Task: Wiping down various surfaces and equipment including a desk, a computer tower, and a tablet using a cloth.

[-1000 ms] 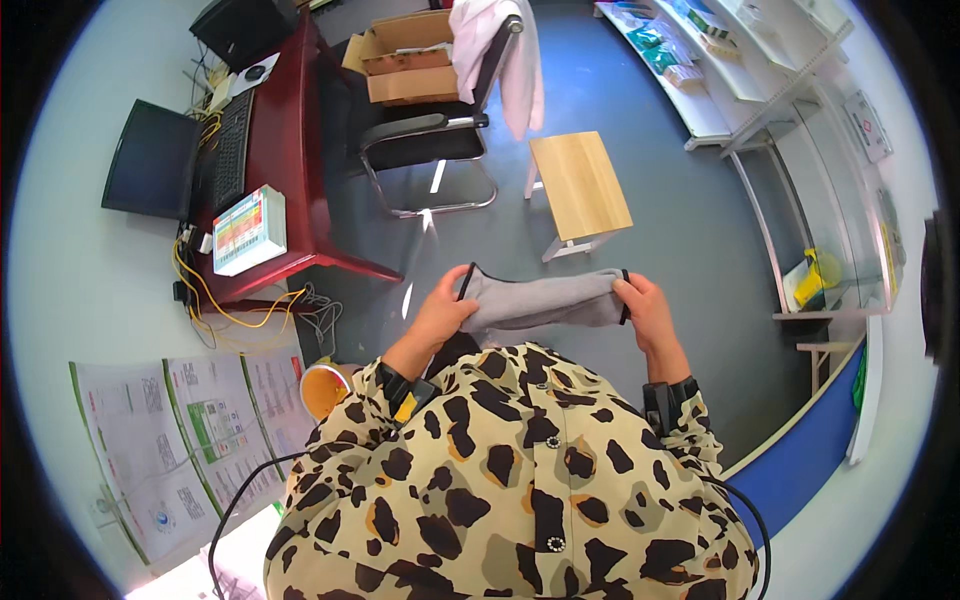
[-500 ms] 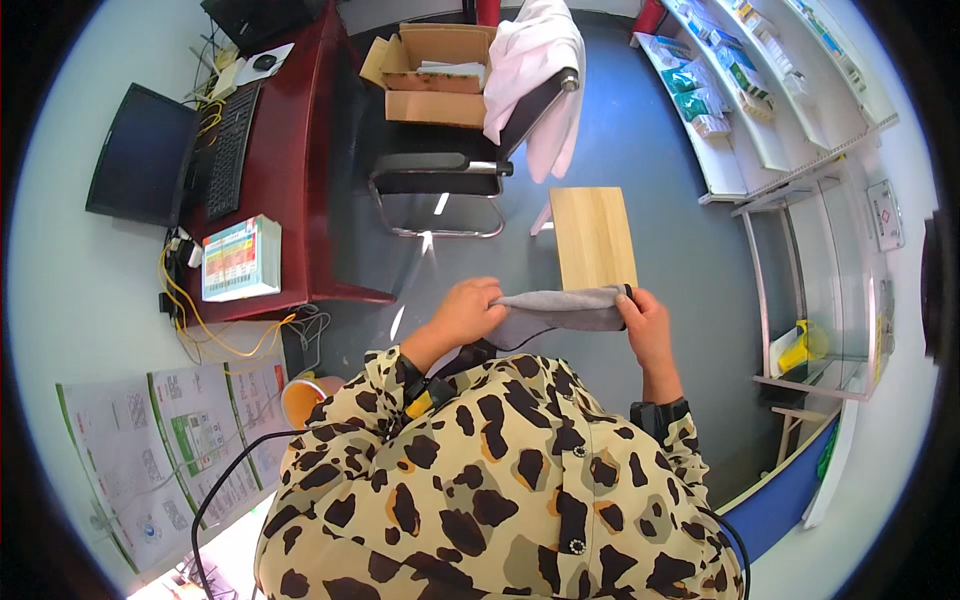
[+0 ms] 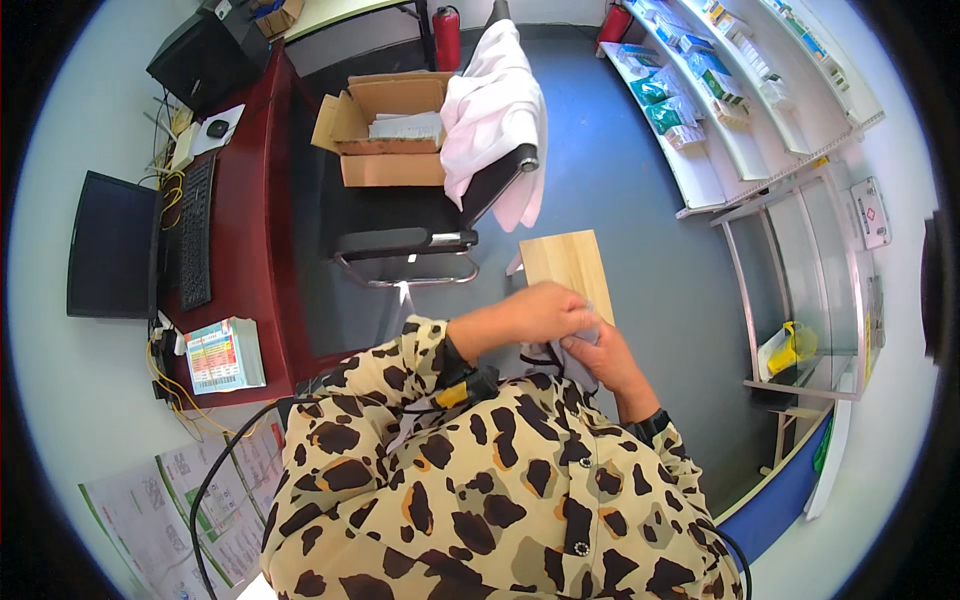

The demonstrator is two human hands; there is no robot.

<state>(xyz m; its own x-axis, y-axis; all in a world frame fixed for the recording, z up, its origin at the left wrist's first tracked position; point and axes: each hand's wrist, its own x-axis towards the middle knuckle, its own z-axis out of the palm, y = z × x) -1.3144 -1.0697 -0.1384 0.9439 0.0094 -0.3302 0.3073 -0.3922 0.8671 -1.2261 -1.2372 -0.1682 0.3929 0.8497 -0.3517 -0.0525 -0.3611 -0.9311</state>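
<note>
A piece of grey cloth (image 3: 577,372) is bunched up in front of my chest, with a dark cord or edging beside it. My left hand (image 3: 553,312) reaches across to the right, its fingers closed on the cloth's upper part. Close below it, my right hand (image 3: 603,358) pinches the same cloth between thumb and fingers. The two hands almost touch, and they cover much of the cloth. Just beyond them stands a small stool with a light wooden top (image 3: 560,258).
On the left, a dark red desk (image 3: 235,215) bears a monitor (image 3: 112,245), a keyboard (image 3: 197,235) and a stack of booklets (image 3: 225,357). Ahead, a black chair (image 3: 385,212) holds an open cardboard box (image 3: 390,168) and white garment (image 3: 495,110). White shelves (image 3: 705,185) line the right.
My left hand has moved right, up against my right hand, which shifted slightly left and down. The cloth, earlier stretched between them, is now gathered. The view has tilted toward the far side.
</note>
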